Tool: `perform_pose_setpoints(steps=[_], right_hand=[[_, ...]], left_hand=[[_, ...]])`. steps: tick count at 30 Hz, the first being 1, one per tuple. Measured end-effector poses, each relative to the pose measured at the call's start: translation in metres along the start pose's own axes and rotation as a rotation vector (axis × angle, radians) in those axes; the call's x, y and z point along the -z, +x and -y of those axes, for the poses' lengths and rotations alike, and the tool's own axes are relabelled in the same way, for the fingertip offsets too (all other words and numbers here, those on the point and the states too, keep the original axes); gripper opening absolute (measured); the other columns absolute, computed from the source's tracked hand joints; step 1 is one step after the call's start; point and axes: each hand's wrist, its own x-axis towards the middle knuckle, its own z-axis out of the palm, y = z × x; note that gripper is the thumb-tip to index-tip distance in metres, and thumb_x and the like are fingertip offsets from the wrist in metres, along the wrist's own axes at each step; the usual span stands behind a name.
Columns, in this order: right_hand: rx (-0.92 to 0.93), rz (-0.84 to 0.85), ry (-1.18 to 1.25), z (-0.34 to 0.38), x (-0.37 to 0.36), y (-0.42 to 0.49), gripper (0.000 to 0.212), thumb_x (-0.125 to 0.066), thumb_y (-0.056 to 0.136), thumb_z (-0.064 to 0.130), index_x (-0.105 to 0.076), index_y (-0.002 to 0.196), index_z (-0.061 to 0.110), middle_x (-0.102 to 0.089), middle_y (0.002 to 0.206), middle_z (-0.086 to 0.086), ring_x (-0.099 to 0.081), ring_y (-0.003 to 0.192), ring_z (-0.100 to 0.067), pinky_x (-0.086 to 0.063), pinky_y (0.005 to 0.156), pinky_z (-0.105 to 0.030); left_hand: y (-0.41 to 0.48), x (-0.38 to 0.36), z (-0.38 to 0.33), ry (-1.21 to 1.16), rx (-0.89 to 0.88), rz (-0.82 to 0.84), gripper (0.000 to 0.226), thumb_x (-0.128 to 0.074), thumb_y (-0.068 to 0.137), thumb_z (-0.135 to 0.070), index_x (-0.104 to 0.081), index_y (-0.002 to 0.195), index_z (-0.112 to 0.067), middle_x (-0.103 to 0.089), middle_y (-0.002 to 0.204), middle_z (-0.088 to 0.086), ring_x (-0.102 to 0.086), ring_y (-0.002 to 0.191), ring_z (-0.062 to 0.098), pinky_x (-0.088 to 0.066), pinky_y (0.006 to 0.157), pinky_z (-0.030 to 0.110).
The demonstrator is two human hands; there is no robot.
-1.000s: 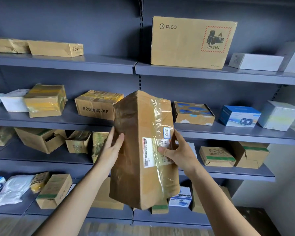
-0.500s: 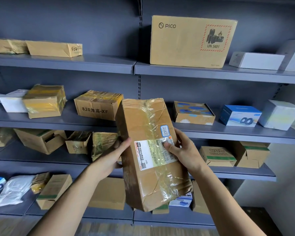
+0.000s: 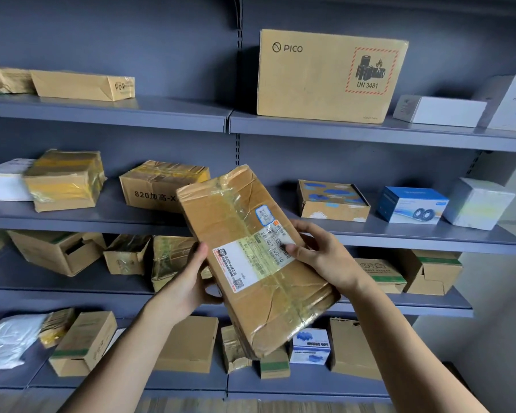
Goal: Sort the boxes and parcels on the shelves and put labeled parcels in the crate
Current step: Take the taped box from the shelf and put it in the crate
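I hold a flat brown cardboard parcel [image 3: 251,290] wrapped in clear tape in front of the shelves, tilted with its top leaning left. A white shipping label [image 3: 245,263] and a small blue-edged sticker [image 3: 264,215] face me. My left hand [image 3: 188,281] grips the parcel's left edge from below, fingers behind it. My right hand [image 3: 325,257] holds the right edge, thumb pressed on the label. No crate is in view.
Grey shelving [image 3: 161,114] fills the view. A large PICO carton [image 3: 328,76] stands top right. Taped brown boxes [image 3: 63,180], a box marked 820 [image 3: 158,186], a blue-and-white box [image 3: 411,205] and white boxes [image 3: 477,204] sit on the middle shelf. Lower shelves hold several small cartons and a white bag [image 3: 9,341].
The parcel has turned from standing nearly upright on edge to lying flatter and tilted, its labelled face now toward me. Both hands shifted with it, the left moving lower under the edge.
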Motion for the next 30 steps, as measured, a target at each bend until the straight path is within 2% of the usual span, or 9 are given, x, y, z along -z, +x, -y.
perform_pose_setpoints(steps=[3,7,11,14,17,18,20,24,30], right_hand=[[0.019,-0.001,-0.038,0.002,0.003,0.004,0.041,-0.071,0.090,0.014,-0.061,0.128,0.025,-0.072,0.117,-0.001,-0.068,0.110,-0.016,-0.054,0.097,-0.037],[0.031,-0.014,-0.072,0.003,0.003,0.007,0.040,-0.071,0.091,0.016,-0.061,0.127,0.028,-0.072,0.117,0.002,-0.066,0.111,-0.012,-0.053,0.098,-0.037],[0.004,-0.178,-0.227,-0.002,0.002,0.006,0.034,-0.074,0.088,0.029,-0.066,0.121,0.025,-0.070,0.116,0.009,-0.067,0.104,-0.004,-0.055,0.095,-0.035],[-0.028,-0.347,-0.228,-0.011,0.002,-0.002,0.038,-0.070,0.090,0.028,-0.062,0.126,0.021,-0.063,0.126,0.005,-0.062,0.109,-0.012,-0.054,0.090,-0.030],[-0.071,-0.460,-0.061,-0.024,-0.005,-0.014,0.054,-0.076,0.083,0.036,-0.053,0.130,0.023,-0.058,0.122,0.002,-0.057,0.113,-0.015,-0.047,0.082,-0.015],[-0.097,-0.466,0.010,-0.028,-0.009,-0.017,0.060,-0.076,0.076,0.046,-0.051,0.127,0.027,-0.059,0.123,0.002,-0.057,0.115,-0.015,-0.048,0.087,-0.018],[-0.207,-0.410,0.144,-0.037,-0.016,-0.020,0.073,-0.070,0.072,0.062,-0.044,0.134,0.034,-0.059,0.129,0.007,-0.054,0.123,-0.015,-0.047,0.095,-0.040],[-0.352,-0.254,0.381,-0.049,-0.019,-0.026,0.077,-0.060,0.079,0.072,-0.022,0.144,0.053,-0.054,0.127,0.023,-0.054,0.120,-0.020,-0.040,0.093,-0.062],[-0.397,-0.165,0.576,-0.083,-0.013,-0.031,0.089,-0.065,0.059,0.087,-0.041,0.138,0.053,-0.048,0.148,0.008,-0.050,0.128,-0.036,-0.033,0.095,-0.081]], left_hand=[[0.007,0.004,0.004,-0.033,-0.017,0.047,0.107,-0.084,0.036,-0.076,-0.048,0.116,-0.016,-0.061,0.062,-0.011,-0.060,0.053,0.010,-0.052,0.055,0.035],[0.019,0.005,0.009,-0.104,-0.019,-0.040,0.111,-0.083,0.037,-0.075,-0.044,0.124,-0.019,-0.056,0.069,-0.007,-0.056,0.058,0.016,-0.052,0.053,0.039],[0.025,0.002,0.014,-0.144,0.003,-0.112,0.082,-0.068,0.072,-0.069,-0.051,0.136,-0.019,-0.067,0.109,0.004,-0.064,0.086,0.025,-0.055,0.066,0.045],[0.029,-0.001,0.015,-0.181,0.013,-0.149,0.092,-0.075,0.060,-0.073,-0.052,0.136,-0.028,-0.061,0.134,0.004,-0.058,0.117,0.033,-0.051,0.088,0.061],[0.031,-0.012,0.013,-0.266,-0.015,-0.226,0.104,-0.078,0.051,-0.075,-0.047,0.139,-0.028,-0.055,0.138,0.005,-0.056,0.116,0.037,-0.054,0.079,0.061],[0.033,-0.015,0.013,-0.293,-0.022,-0.254,0.101,-0.074,0.055,-0.073,-0.045,0.140,-0.027,-0.053,0.136,0.005,-0.057,0.111,0.035,-0.057,0.072,0.058],[0.039,-0.023,0.013,-0.345,-0.037,-0.283,0.098,-0.066,0.057,-0.069,-0.042,0.142,-0.026,-0.051,0.135,0.003,-0.059,0.106,0.032,-0.057,0.063,0.051],[0.044,-0.034,0.016,-0.319,-0.058,-0.274,0.103,-0.073,0.054,-0.073,-0.040,0.142,-0.029,-0.050,0.138,0.002,-0.058,0.111,0.030,-0.057,0.063,0.046],[0.045,-0.039,0.024,-0.283,-0.089,-0.243,0.102,-0.073,0.052,-0.068,-0.036,0.142,-0.038,-0.051,0.137,0.003,-0.054,0.119,0.036,-0.056,0.071,0.051]])
